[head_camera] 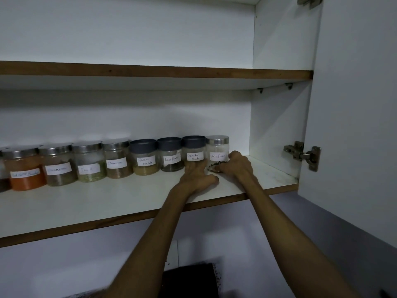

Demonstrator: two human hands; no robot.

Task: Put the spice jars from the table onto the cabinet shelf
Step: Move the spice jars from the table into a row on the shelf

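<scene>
Spice jars [120,161] line our cabinet shelf [103,203] at mid-frame. Our right hand [235,165] curls around the rightmost Black Pepper jar [217,150]; our left hand's [197,176] straight fingers press the Coriander Powder jar [194,149].

We seem to be in a dim home kitchen: a white wall cabinet [279,50] with hinged door [354,104] and a shelf [107,203] lined with hand-labelled spice jars [146,157].
</scene>
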